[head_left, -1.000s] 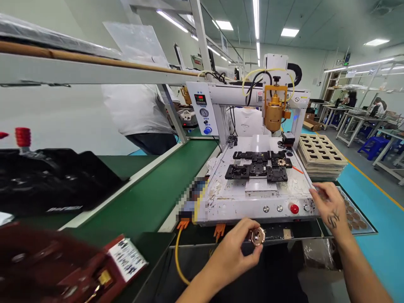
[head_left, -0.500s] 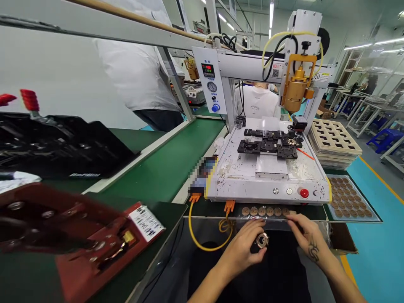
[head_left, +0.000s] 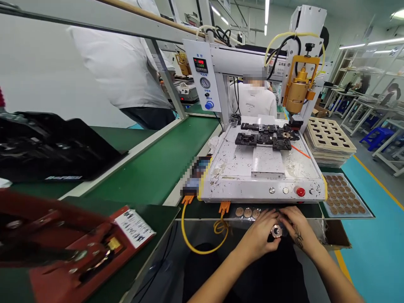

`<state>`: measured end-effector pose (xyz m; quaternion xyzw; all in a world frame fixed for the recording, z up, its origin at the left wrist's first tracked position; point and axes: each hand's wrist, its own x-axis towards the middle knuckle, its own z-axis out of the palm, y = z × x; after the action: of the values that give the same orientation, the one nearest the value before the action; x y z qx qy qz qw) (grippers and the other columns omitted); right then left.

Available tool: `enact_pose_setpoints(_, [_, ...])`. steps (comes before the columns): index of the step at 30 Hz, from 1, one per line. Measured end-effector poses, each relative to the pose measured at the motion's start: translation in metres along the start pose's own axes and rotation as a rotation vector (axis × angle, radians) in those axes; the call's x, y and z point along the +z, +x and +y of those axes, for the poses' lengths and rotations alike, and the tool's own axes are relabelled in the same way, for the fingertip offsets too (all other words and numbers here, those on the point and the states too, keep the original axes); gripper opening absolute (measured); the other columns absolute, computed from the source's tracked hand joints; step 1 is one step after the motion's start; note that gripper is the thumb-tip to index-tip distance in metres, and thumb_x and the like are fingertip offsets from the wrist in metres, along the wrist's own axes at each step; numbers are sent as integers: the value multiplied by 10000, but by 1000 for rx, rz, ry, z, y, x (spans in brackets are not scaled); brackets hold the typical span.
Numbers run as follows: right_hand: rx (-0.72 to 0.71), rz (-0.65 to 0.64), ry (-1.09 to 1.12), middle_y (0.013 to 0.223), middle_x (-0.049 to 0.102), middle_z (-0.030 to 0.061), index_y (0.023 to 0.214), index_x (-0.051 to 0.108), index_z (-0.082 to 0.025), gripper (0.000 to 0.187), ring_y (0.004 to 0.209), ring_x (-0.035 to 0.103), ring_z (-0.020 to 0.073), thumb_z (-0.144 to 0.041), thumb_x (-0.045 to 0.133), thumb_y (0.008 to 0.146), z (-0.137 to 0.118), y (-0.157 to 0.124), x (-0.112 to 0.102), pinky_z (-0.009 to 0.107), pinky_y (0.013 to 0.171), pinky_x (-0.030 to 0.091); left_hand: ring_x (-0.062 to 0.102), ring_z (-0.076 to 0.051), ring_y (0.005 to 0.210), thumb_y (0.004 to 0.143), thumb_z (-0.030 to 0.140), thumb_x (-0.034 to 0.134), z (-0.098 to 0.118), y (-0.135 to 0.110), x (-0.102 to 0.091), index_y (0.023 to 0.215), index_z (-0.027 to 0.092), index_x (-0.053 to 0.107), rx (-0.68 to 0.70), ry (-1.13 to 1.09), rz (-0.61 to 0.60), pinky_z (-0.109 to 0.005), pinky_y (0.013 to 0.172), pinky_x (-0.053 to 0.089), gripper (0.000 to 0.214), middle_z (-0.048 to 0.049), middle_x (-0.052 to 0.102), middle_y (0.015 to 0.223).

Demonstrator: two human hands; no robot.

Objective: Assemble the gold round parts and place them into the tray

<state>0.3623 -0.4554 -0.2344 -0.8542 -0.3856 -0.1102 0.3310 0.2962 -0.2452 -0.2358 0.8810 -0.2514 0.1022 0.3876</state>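
My left hand is closed around the side of a round, gold-rimmed metal part that looks like a watch case, its pale ring face turned up towards me. My right hand is right beside it, with curled fingers meeting the case's far edge. Whatever lies between those right fingertips is too small and hidden to name. Just beyond my left fingers, a clear strip of brown round discs lies along the bench edge, part of it covered by the hand.
A white press machine with a gold-coloured head stands ahead. To its right are a sheet of brown discs and stacked trays. A red hand press is at left; a yellow cable hangs from the bench. Other people are beyond.
My right hand has left the end of the disc strip and come in against the watch case. My left hand has shifted right with the case, and the view has turned slightly.
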Motion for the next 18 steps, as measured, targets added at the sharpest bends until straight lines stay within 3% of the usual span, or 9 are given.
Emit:
enact_pose_setpoints(9, [-134, -57, -87, 1115, 701, 129, 1340, 677, -208, 287, 1002, 672, 290, -213, 574, 1072, 10, -1, 0, 461, 881, 632, 540, -345, 1478, 786, 78, 721, 5, -2, -2, 1235, 205, 624, -33, -66, -6, -591, 1295, 364, 476, -155, 662, 1481])
enact_pose_setpoints(18, [-303, 145, -140, 1050, 774, 148, 1328, 693, -166, 295, 912, 696, 275, -124, 580, 1058, 21, -19, 23, 446, 805, 623, 546, -327, 1474, 773, 112, 772, 12, 6, -24, 1084, 215, 665, -173, -238, -129, -540, 1336, 271, 344, -134, 676, 1485])
